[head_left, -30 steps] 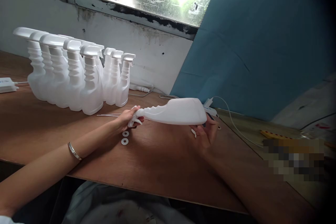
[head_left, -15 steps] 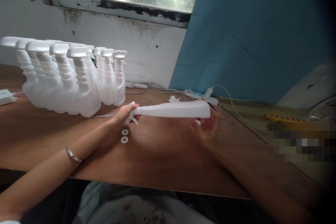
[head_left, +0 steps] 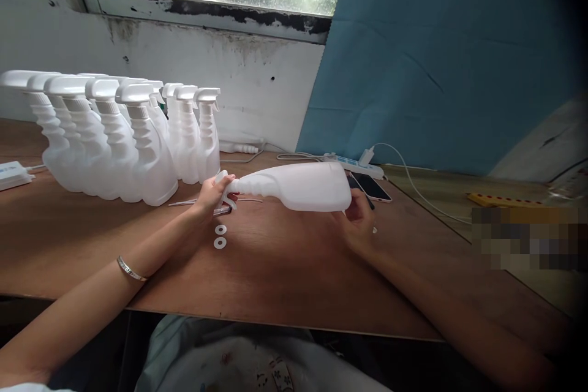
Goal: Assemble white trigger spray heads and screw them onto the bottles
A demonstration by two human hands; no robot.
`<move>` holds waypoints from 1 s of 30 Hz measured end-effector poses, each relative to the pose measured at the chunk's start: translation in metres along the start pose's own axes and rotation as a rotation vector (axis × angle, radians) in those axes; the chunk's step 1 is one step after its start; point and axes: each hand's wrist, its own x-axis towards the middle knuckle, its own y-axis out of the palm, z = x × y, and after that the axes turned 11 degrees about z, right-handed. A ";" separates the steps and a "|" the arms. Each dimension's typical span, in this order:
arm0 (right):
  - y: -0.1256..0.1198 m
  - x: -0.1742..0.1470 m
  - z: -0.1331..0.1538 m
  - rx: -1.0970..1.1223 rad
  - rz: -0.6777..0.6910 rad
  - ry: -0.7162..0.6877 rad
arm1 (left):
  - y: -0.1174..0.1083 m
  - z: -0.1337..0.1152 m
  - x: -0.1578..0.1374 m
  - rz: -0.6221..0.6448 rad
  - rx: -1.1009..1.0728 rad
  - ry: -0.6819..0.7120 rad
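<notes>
A white plastic spray bottle [head_left: 307, 187] lies sideways in the air above the table, its broad face toward me. My left hand [head_left: 214, 194] is closed around the trigger head at its neck end. At the base end, my right hand [head_left: 358, 220] has curled fingers touching the bottle's lower corner; part of the thumb is hidden behind it. Two white ring washers [head_left: 220, 236] lie on the table just below the neck. Thin white tubes [head_left: 184, 202] lie beside my left hand, and a small dark-and-clear item [head_left: 222, 211] is under the trigger.
Several upright spray bottles [head_left: 151, 153] stand together at the left. Toward the back right are a phone [head_left: 371, 187] and a power strip [head_left: 358, 166] with a plugged-in charger and cable. A white box [head_left: 13, 176] sits at the far left. The wooden table [head_left: 275, 282] ends near my lap.
The bottle has turned about its length, from its narrow side to its broad face, and shifted slightly left. My right hand moved left with the base; the phone is now uncovered.
</notes>
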 end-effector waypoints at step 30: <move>-0.001 0.000 -0.006 0.051 0.142 -0.220 | -0.001 0.000 0.002 -0.077 0.018 0.028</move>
